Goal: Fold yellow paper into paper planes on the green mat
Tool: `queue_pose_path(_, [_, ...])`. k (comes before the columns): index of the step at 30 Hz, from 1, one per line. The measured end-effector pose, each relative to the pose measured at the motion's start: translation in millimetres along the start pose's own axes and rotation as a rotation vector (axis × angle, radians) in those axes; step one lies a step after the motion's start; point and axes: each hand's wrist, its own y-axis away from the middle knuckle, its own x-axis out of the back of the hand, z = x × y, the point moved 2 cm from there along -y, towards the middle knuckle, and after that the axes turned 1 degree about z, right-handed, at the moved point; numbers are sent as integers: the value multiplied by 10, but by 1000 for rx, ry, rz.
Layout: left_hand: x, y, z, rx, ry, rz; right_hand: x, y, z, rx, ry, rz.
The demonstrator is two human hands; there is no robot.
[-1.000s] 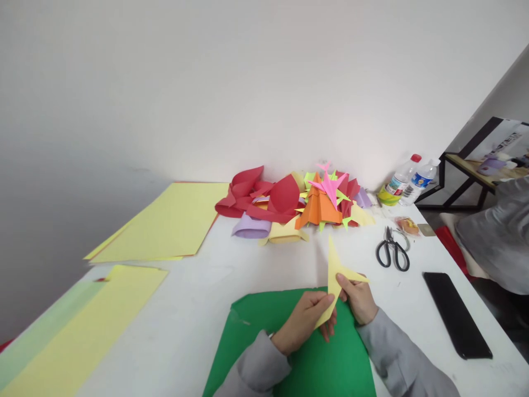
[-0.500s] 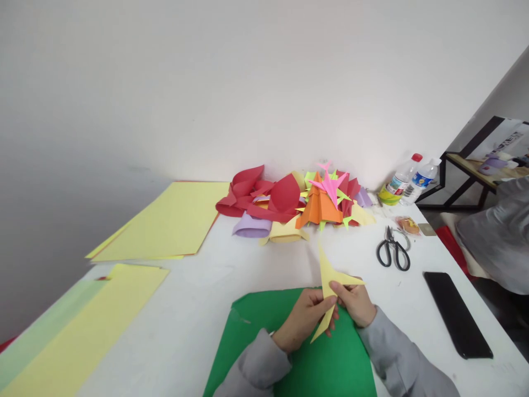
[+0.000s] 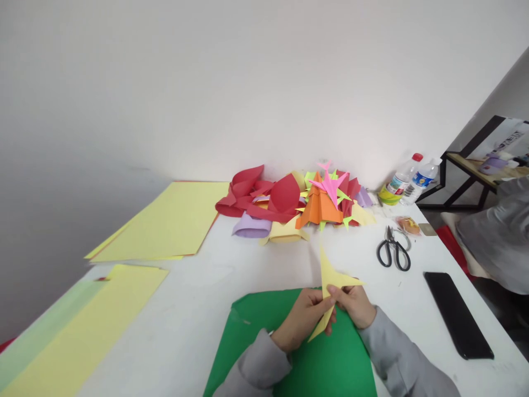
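Note:
A piece of folded yellow paper (image 3: 329,273) with pointed arms is held between my two hands, over the far edge of a green sheet (image 3: 256,317). My left hand (image 3: 303,317) pinches its lower part, thumb on top and fingers beneath. From the other side, my right hand (image 3: 354,302) grips the middle, its thumb pressed near the left thumb. One point of the paper aims at the wall, another to the right, and a third toward me. The fingers behind the paper are partly hidden.
Along the wall lie folded paper shapes: red (image 3: 285,196), orange (image 3: 319,209) and pink (image 3: 330,186). Yellow sheets (image 3: 165,220) spread at left. At right are scissors (image 3: 393,251), a black phone-like slab (image 3: 457,314) and two bottles (image 3: 399,179). A person's grey sleeve (image 3: 496,231) shows at far right.
My right thumb has slid slightly left and down on the yellow paper, close to the left thumb. The paper's lower tip has shifted a little left. Everything else stays put.

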Motion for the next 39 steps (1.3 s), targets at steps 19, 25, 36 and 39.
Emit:
queue_pose_path(19, [2,23,69,-7,-112,-40,116,-48,81,-30,-22,231])
queue_pose_path(25, [19,29,79,-23,-69,-20,113,-63,63,-28,-21,266])
queue_pose_path(36, [49,-6,48,-12,46,14,173,-98,-12,26,-126,392])
queue_pose_path(39, [83,-42,10,-26,103,78,219,-126,-55,71,-184,461])
